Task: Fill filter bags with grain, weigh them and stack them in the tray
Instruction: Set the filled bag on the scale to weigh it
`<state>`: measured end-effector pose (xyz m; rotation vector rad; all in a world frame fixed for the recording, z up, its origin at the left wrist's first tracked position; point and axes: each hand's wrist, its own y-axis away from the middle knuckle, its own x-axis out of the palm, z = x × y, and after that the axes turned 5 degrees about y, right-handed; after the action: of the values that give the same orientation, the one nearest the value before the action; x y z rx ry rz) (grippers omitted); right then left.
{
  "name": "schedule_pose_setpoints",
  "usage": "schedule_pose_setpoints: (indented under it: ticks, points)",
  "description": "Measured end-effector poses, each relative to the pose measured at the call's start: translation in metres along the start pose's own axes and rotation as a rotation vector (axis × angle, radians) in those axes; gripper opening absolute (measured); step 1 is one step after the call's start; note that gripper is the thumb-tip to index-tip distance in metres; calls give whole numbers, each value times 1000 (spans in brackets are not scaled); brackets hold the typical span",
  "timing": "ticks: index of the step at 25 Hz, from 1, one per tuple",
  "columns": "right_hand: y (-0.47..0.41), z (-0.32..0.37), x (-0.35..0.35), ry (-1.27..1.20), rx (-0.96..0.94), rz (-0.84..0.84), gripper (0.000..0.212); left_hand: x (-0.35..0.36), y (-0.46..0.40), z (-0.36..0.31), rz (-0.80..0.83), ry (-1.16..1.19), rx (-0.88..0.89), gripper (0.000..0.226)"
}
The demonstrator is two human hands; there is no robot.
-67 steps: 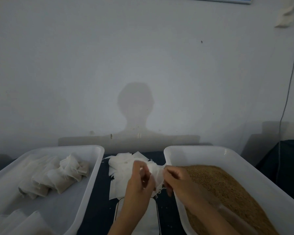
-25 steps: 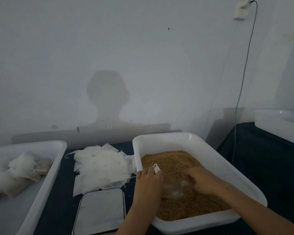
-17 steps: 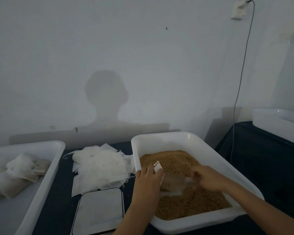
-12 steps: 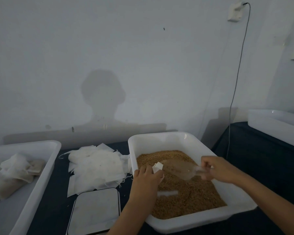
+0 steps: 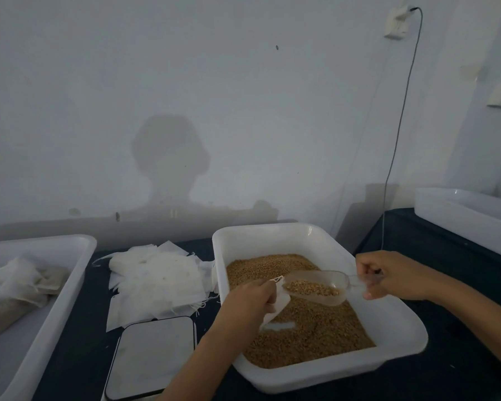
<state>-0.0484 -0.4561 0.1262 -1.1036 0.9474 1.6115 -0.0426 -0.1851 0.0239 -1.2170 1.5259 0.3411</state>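
Scoop [image 5: 315, 286] lifted, grain-laden, right hand [image 5: 394, 277] gripping; left hand [image 5: 250, 299] pinching filter bag [image 5: 278, 302]; dim, seemingly dark tabletop [image 5: 446, 357]

My left hand [image 5: 250, 299] and the scoop [image 5: 315, 286] crowd the grain bin's [image 5: 399, 319] middle; its walls hem me in. At nine o'clock the scale [image 5: 152, 354] and bag pile [image 5: 156, 279] fill the gap before the tray [image 5: 67, 287]. At three o'clock dark table [image 5: 451, 287] lies open up to another bin [image 5: 463, 218].
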Motion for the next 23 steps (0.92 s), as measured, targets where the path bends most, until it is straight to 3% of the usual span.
schedule_pose_setpoints:
  ticks: [15,23]
  points:
    - [-23,50,-23,555,-46,73,37,-7,1,-6,61,-16,72,18]
    - [-30,63,-29,704,-40,87,38,-8,0,-5,88,-31,61,16]
